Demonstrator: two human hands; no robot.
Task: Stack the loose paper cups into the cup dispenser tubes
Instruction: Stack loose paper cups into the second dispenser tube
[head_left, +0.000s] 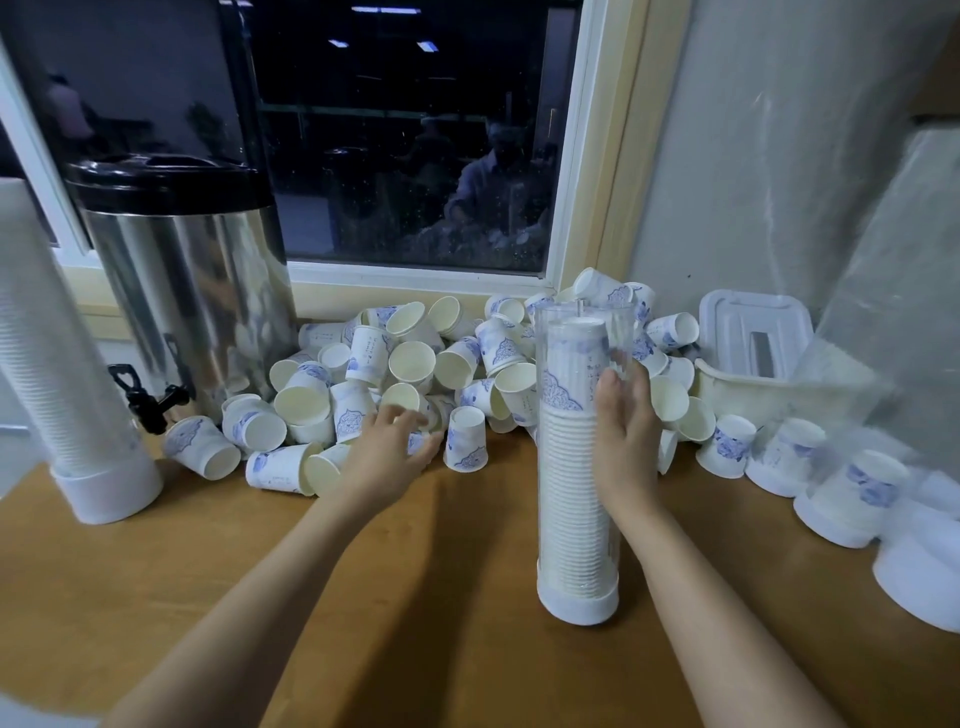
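At the far left of the table (415, 597) stands a tube (62, 364) full of white cups, its base on the wood. Next to it is a steel urn (192, 270) with a black lid. From the urn to the window corner lies a big pile of loose cups (410, 358), most of them on their sides. The person's left hand (389, 447) reaches into the front of this pile. Its fingers and thumb curve around one cup (417, 441), which is mostly hidden. To the right a second tube (574, 493) stands upright, filled nearly to the top. The right hand (623, 431) rests flat against its right side, fingers straight and pointing up, gripping nothing. Further right are a white basket (769, 384) and several upturned cups (727, 447).
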